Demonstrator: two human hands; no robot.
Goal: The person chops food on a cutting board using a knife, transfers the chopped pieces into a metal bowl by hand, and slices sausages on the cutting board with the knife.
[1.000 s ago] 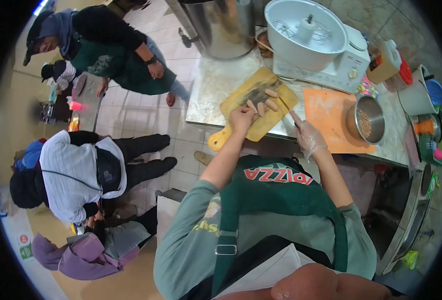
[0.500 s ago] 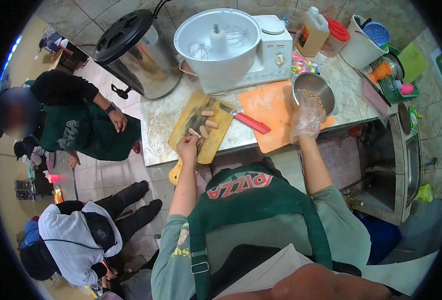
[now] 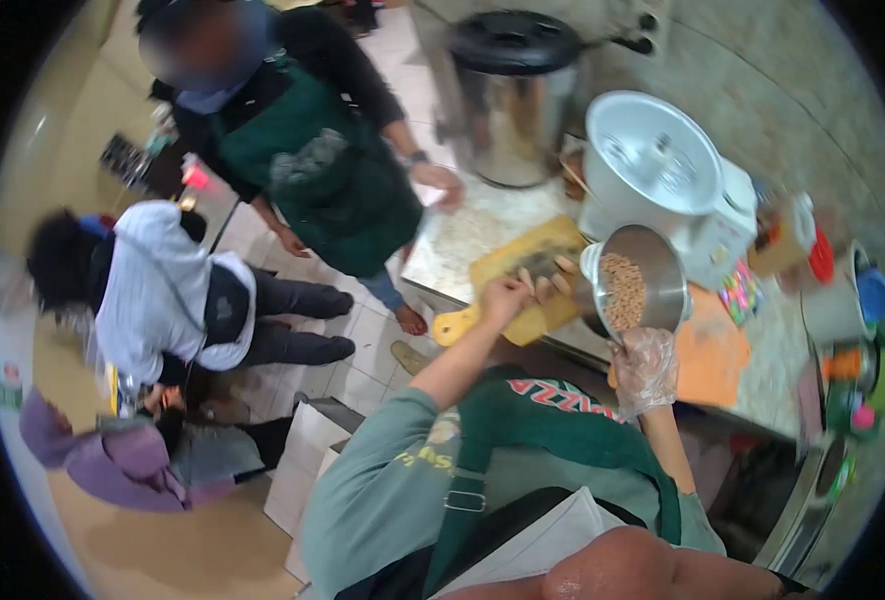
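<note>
My left hand (image 3: 505, 301) has its fingers closed at the sausage pieces (image 3: 542, 284) on the yellow cutting board (image 3: 492, 262); whatever it pinches is too small to make out. My right hand (image 3: 645, 368), in a clear plastic glove, grips the near rim of a steel pot (image 3: 667, 283). Small brown pieces (image 3: 622, 290) lie inside the pot, which is tilted toward me beside the yellow board. Behind the pot and my glove shows an orange cutting board (image 3: 714, 350). The red-handled knife cannot be seen.
A white mixer (image 3: 707, 235) and a steel container with a black lid (image 3: 517, 110) stand at the back of the counter. Jars and a white bucket (image 3: 830, 305) are at the right. A person in a green apron (image 3: 322, 180) stands left of the counter; other people are farther left.
My right hand has gone from inside the pot to its rim, and the pot has moved left from the orange board toward the yellow one. The view has shifted, and the aproned person's hand is nearer the counter.
</note>
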